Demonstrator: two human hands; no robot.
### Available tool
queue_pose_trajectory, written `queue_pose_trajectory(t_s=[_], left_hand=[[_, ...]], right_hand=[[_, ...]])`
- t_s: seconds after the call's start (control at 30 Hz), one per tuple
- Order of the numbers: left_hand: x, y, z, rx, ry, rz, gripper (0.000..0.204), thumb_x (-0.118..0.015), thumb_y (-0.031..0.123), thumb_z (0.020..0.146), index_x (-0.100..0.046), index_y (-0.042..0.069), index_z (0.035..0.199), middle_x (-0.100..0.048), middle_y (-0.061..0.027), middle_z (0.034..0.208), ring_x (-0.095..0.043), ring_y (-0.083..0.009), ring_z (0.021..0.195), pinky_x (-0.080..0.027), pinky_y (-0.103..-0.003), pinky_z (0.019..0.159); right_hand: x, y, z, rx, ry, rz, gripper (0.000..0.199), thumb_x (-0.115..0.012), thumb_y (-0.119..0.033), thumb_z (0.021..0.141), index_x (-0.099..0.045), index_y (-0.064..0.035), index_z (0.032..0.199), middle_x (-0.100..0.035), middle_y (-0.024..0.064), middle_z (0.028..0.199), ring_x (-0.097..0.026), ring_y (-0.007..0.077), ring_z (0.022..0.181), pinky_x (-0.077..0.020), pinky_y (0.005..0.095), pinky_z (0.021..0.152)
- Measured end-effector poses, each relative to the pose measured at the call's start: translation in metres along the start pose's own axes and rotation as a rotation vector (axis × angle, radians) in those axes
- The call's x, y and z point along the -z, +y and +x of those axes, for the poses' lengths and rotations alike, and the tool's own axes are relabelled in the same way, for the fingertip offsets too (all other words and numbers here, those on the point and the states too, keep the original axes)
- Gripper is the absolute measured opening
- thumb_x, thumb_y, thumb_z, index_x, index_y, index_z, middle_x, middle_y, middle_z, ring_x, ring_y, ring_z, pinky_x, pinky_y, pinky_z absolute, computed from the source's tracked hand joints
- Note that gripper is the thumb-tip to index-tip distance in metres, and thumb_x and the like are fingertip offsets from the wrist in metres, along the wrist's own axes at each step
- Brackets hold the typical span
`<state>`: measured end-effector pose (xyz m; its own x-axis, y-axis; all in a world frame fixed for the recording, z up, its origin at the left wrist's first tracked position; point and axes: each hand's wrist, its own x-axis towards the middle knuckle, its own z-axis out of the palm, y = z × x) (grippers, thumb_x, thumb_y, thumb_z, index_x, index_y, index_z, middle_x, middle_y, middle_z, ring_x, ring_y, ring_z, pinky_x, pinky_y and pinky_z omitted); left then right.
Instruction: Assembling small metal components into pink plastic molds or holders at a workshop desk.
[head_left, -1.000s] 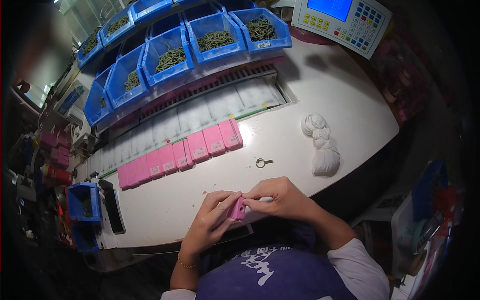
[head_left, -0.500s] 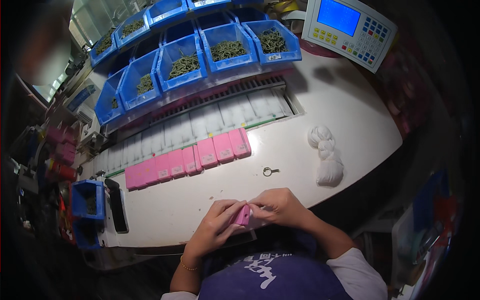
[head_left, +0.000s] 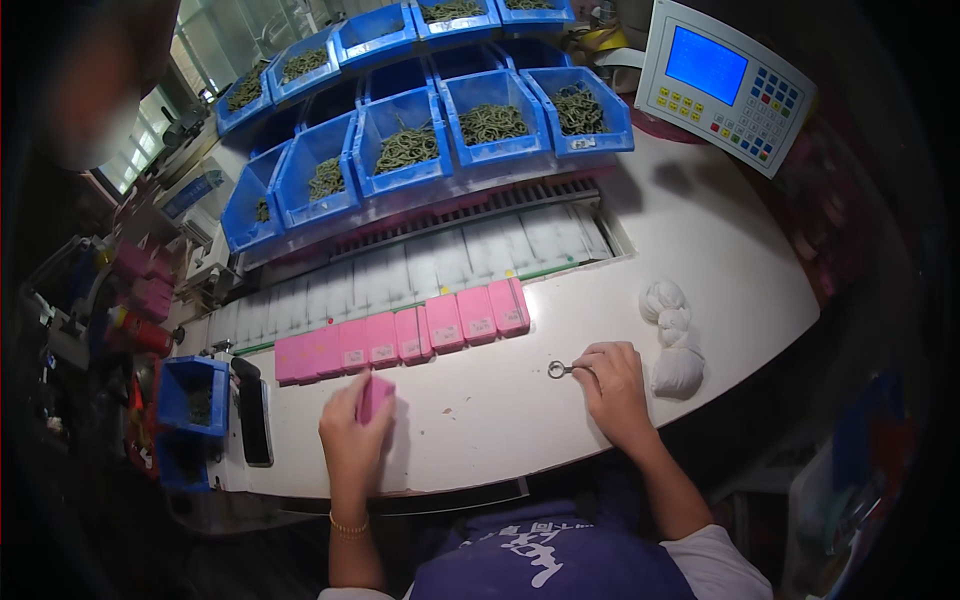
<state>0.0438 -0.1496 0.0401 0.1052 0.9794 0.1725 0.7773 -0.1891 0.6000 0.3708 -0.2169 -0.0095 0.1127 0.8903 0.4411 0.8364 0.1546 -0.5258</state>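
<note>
My left hand holds a small pink packet upright over the white table, just below the left part of a row of pink packets. My right hand rests on the table further right. Its fingertips touch a small metal ring that lies flat on the surface. A lumpy white cloth sits just right of that hand.
Blue bins of dark green coiled parts stand in rows at the back. White slotted trays run behind the pink row. A control panel with a blue screen sits back right. A dark phone and a blue bin lie at the left edge.
My hands were together at the table's front edge on one pink packet. They have parted: the left carried the packet up and left, the right moved out to the metal ring.
</note>
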Motion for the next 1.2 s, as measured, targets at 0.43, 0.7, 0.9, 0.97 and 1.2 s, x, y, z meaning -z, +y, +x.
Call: queue_pose_trajectory(t_s=[0.43,0.7,0.9,0.97,1.2], left_hand=[[-0.051,-0.048,0.167,-0.191,0.522,0.39,0.048,-0.073,0.028,0.084,-0.064,0.002,0.123,-0.064,-0.0242,0.118,-0.056,-0.0394,0.111,-0.043,-0.05,0.098],[-0.062,0.06,-0.019,0.105,-0.356,-0.898,0.027,-0.075,0.008,0.087,-0.073,0.004,0.114,-0.062,0.0009,0.085,-0.054,-0.0038,0.075,-0.043,-0.018,0.064],[-0.074,0.075,-0.036,0.258,-0.211,-1.139,0.01,-0.071,0.006,0.091,-0.074,-0.003,0.094,-0.052,0.0031,0.075,-0.043,-0.0039,0.065,-0.035,-0.02,0.059],[-0.075,0.076,-0.038,0.311,-0.228,-1.195,0.01,-0.071,0.005,0.09,-0.073,-0.003,0.085,-0.05,0.0034,0.072,-0.041,-0.0039,0.062,-0.032,-0.021,0.056],[-0.072,0.078,-0.042,0.381,-0.208,-1.26,0.015,-0.073,0.004,0.088,-0.069,-0.003,0.076,-0.046,0.0035,0.069,-0.037,-0.0046,0.058,-0.027,-0.024,0.053]], right_hand=[[-0.011,-0.013,-0.018,-0.125,0.187,0.245,0.011,-0.07,-0.002,0.083,-0.062,-0.002,0.091,-0.062,0.0116,0.091,-0.057,0.0305,0.088,-0.0469,0.0405,0.078],[-0.02,-0.069,-0.002,0.185,0.256,0.269,0.02,-0.075,-0.001,0.078,-0.063,-0.0032,0.095,-0.064,0.0094,0.091,-0.06,0.0278,0.084,-0.0497,0.0381,0.075],[-0.02,-0.08,-0.007,0.303,0.265,0.176,0.025,-0.075,-0.003,0.076,-0.064,-0.0036,0.098,-0.064,0.0078,0.092,-0.061,0.0264,0.085,-0.0501,0.0377,0.077],[-0.012,-0.084,-0.007,0.267,0.225,0.142,0.026,-0.075,-0.008,0.076,-0.064,-0.0034,0.099,-0.064,0.008,0.092,-0.061,0.027,0.085,-0.05,0.0382,0.077],[-0.013,-0.083,-0.01,0.296,0.159,0.113,0.022,-0.074,-0.013,0.076,-0.067,-0.0034,0.095,-0.064,0.0089,0.091,-0.062,0.0279,0.087,-0.0511,0.0387,0.078]])
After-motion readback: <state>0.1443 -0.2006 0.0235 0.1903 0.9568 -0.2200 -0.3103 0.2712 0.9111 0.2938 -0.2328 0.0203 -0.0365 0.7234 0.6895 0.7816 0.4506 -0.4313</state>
